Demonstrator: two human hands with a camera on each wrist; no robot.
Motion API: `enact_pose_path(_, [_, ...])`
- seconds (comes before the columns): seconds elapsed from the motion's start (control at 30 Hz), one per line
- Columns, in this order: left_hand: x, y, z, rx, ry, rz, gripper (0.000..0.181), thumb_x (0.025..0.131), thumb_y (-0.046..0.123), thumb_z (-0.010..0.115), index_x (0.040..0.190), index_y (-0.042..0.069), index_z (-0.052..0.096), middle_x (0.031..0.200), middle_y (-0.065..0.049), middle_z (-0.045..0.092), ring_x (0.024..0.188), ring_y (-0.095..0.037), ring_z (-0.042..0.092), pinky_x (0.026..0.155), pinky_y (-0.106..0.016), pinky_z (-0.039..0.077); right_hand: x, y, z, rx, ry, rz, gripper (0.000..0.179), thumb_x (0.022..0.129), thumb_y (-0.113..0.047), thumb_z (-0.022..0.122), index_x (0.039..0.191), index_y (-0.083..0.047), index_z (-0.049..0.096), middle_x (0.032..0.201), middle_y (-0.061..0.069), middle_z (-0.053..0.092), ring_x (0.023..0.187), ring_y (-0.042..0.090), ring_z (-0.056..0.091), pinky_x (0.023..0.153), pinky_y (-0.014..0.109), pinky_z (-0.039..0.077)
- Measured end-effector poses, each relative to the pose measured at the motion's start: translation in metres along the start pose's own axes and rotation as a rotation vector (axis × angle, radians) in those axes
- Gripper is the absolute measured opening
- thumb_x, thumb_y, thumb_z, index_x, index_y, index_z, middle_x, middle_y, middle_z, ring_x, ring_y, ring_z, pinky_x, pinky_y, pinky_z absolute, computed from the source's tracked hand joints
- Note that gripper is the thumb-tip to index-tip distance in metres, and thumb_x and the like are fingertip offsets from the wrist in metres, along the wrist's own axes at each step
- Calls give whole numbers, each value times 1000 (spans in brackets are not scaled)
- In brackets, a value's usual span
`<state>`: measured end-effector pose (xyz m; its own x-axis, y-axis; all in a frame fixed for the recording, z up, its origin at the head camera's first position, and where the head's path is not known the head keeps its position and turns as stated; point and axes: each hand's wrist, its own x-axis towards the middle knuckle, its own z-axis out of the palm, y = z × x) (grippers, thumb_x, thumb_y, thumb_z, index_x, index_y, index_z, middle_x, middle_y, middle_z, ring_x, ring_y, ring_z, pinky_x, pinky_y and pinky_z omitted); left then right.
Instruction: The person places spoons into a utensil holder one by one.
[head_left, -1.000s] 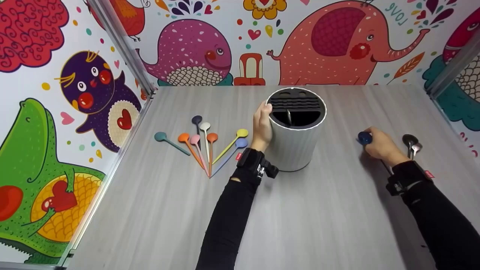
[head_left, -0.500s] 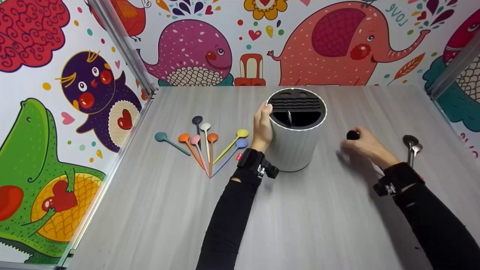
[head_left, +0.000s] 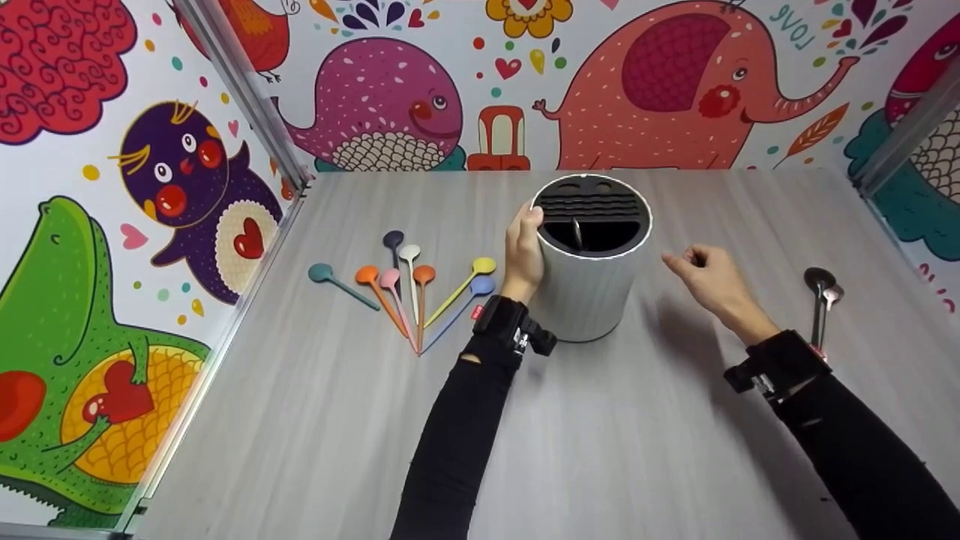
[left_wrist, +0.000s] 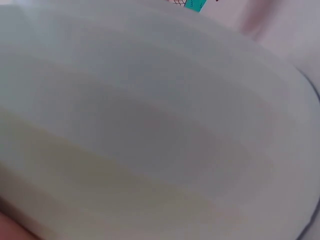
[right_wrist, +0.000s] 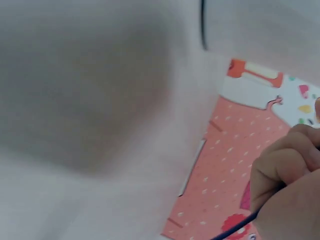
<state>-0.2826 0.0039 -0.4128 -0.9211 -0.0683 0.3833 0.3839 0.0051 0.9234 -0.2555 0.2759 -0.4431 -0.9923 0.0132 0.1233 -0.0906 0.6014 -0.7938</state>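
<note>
In the head view my left hand (head_left: pixel 523 251) holds the left side of a pale grey ribbed utensil holder (head_left: pixel 589 300), a thumb or fingertip near its rim. The holder has a black slotted insert; one shiny utensil (head_left: pixel 577 233) sticks up in its front compartment. Its pale wall (left_wrist: pixel 150 125) fills the left wrist view. To the right of the holder, my right hand (head_left: pixel 712 281) is raised over the table with curled fingers. It grips a dark blue spoon, whose thin handle (right_wrist: pixel 235 228) shows in the right wrist view; the spoon's head is mostly hidden by the hand.
Several coloured spoons (head_left: pixel 424 275) lie fanned out left of the holder, with a teal spoon (head_left: pixel 320 273) outermost. A black spoon (head_left: pixel 819 280) and a smaller silver spoon (head_left: pixel 832 295) lie at the right. Printed panels (head_left: pixel 645 90) border the table (head_left: pixel 337 450).
My right hand has moved left and up toward the holder with the dark blue spoon, whose head has turned mostly out of sight. My left hand and the holder have stayed in place.
</note>
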Motion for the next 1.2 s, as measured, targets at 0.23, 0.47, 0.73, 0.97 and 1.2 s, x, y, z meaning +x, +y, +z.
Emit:
enact_pose_path(0.23, [-5, 13, -2, 0, 2, -4, 50, 91, 21, 29, 123, -6, 56, 120, -22, 61, 111, -24, 56, 98, -27, 41, -7, -18, 1, 99, 4, -60, 46, 96, -38, 51, 64, -6, 44, 53, -9, 37, 46, 6, 33, 44, 28, 29])
enact_pose_path(0.47, [-5, 11, -3, -6, -8, 2, 49, 91, 22, 29, 119, -6, 58, 115, -22, 62, 105, -19, 56, 94, -24, 42, -9, -39, -1, 363, -22, -137, 49, 98, -32, 48, 59, -5, 37, 44, -8, 34, 38, 6, 28, 36, 31, 20])
enact_pose_path(0.73, [-5, 10, -2, -21, -12, -2, 48, 91, 21, 29, 118, -7, 58, 114, -22, 62, 103, -18, 56, 94, -24, 42, -10, -65, -10, 741, -127, -194, 49, 99, -22, 47, 57, -7, 26, 46, -3, 21, 39, 14, 11, 35, 35, 5])
enact_pose_path(0.97, [-4, 11, -2, -31, -16, -6, 48, 91, 21, 29, 119, -7, 57, 115, -22, 61, 104, -18, 56, 95, -25, 42, -10, -82, -15, 902, -188, -213, 48, 100, -19, 42, 57, -8, 26, 49, -1, 18, 39, 14, 9, 35, 33, 3])
enact_pose_path(1.2, [-4, 11, -2, -26, -13, 3, 47, 91, 20, 29, 116, -7, 58, 111, -23, 62, 99, -13, 55, 92, -23, 42, -12, -101, -19, 995, -209, -262, 48, 101, -18, 39, 57, -7, 24, 49, 0, 18, 39, 14, 10, 35, 30, 4])
